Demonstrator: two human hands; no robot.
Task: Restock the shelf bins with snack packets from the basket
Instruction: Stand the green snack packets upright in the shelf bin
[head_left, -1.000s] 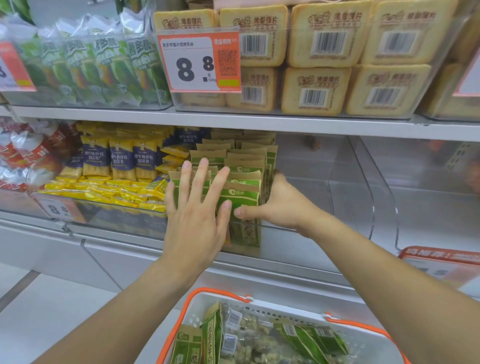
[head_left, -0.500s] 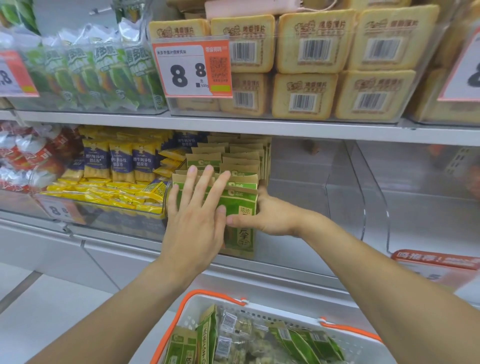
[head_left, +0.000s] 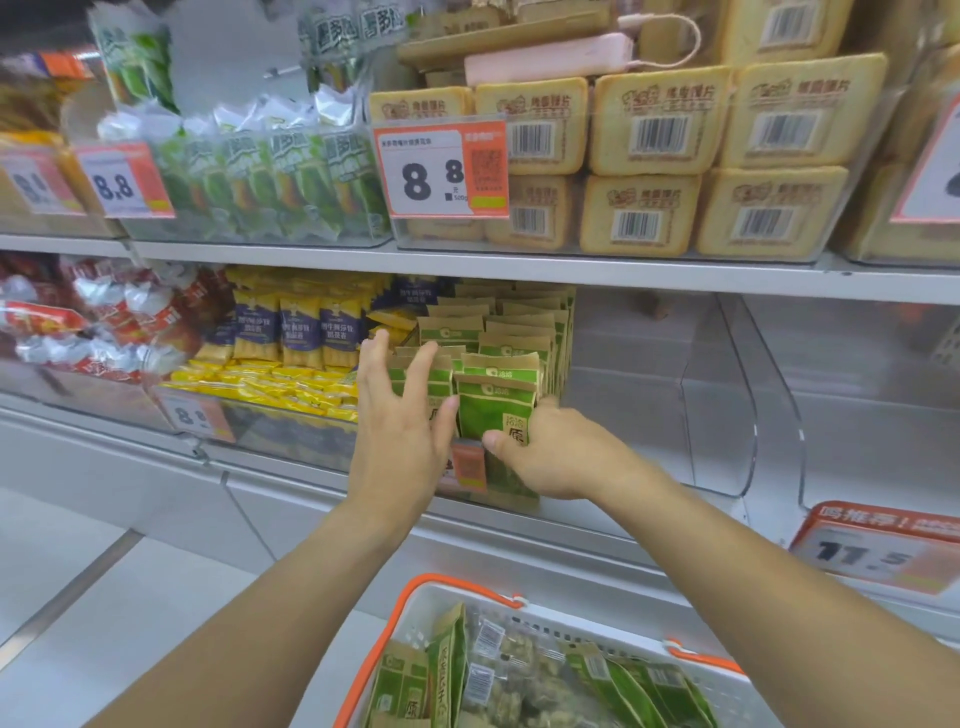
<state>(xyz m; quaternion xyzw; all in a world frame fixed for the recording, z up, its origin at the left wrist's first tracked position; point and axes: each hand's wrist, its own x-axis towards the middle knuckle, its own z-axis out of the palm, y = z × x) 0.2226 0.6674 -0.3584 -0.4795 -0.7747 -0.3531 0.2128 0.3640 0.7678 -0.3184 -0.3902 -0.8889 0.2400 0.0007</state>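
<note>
The left hand (head_left: 400, 426) is reaching into the clear plastic shelf bin (head_left: 722, 415) with its fingers spread out straight, and they are touching the front of the green and brown paper snack packets (head_left: 498, 358) standing there in rows. The right hand (head_left: 550, 452) is at about 3 o'clock from the left one, and its thumb and fingers are pinching the front green packet (head_left: 493, 410) at its lower right corner. That packet is standing up at the very front of the row, and the row is sitting on the left side of the bin. I think the packets could be tipping forward and sliding out if the hands let go too fast, because nothing but the low front wall is holding them back. The row could also be leaning to the right, at 3 o'clock, since that half of the bin is bare. A hard squeeze could be crushing the packet. At 9 o'clock from the hands, another clear bin (head_left: 291, 436) is holding yellow and purple snack packets (head_left: 301, 332). At 6 o'clock, low down, the white plastic basket with orange handles (head_left: 561, 629) is holding more green packets (head_left: 447, 670), some standing and some lying down, so there is more work waiting. At 12 o'clock, on the shelf above, a clear tub (head_left: 597, 249) is holding tan bread-like blocks with barcodes (head_left: 654, 130).
</note>
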